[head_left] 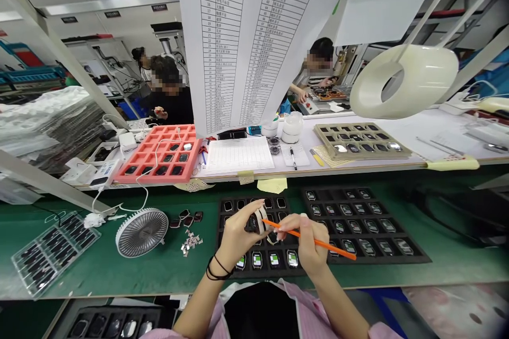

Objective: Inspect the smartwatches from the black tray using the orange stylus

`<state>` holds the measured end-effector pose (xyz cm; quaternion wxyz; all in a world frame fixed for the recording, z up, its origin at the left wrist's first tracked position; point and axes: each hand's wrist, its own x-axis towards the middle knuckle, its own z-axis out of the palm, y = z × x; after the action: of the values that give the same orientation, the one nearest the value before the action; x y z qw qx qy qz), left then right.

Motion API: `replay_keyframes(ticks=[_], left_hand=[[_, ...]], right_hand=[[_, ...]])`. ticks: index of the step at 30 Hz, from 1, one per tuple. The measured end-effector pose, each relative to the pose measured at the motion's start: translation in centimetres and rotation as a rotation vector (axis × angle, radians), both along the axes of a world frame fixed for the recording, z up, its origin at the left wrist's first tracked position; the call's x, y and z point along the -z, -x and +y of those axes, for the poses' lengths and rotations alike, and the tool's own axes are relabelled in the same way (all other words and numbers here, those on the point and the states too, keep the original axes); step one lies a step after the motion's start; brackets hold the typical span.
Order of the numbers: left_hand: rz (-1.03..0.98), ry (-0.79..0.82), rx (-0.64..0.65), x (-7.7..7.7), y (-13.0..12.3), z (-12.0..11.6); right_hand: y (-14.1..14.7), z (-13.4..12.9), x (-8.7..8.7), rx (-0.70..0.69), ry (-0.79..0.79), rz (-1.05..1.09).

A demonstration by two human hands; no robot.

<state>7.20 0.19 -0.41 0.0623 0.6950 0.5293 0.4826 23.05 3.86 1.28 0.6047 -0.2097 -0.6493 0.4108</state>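
My left hand [238,228] is closed around a smartwatch case [260,219], dark with a pale rim, raised above a black foam tray [234,273] of watches. Between the fingers of my right hand [312,238] is a slim orange stick [334,249]. Its tip reaches the rim of the watch case; whether it touches or stops just short, I cannot tell. Several watches in the tray below have lit green-and-white screens, one watch [274,259] lying just beneath my hands. My fingers hide part of the case and of the tray.
A second black tray [417,259] of watches lies to the right. At left are a small fan [142,233], small metal pieces [191,242] and a clear compartment box [55,254]. A pink tray [159,153] sits on the shelf. A printed sheet [234,63] hangs ahead; people work beyond.
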Motion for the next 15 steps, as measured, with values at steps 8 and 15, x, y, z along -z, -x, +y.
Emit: replay_keyframes(ticks=[8,15], left_hand=[[0.036,-0.004,0.037,0.29,-0.26,-0.12],[0.016,-0.006,0.025,-0.14,-0.3,-0.12]], right_hand=[[0.2,-0.26,0.26,-0.002,-0.004,-0.026],[-0.06,-0.26,0.3,0.012,0.011,0.065]])
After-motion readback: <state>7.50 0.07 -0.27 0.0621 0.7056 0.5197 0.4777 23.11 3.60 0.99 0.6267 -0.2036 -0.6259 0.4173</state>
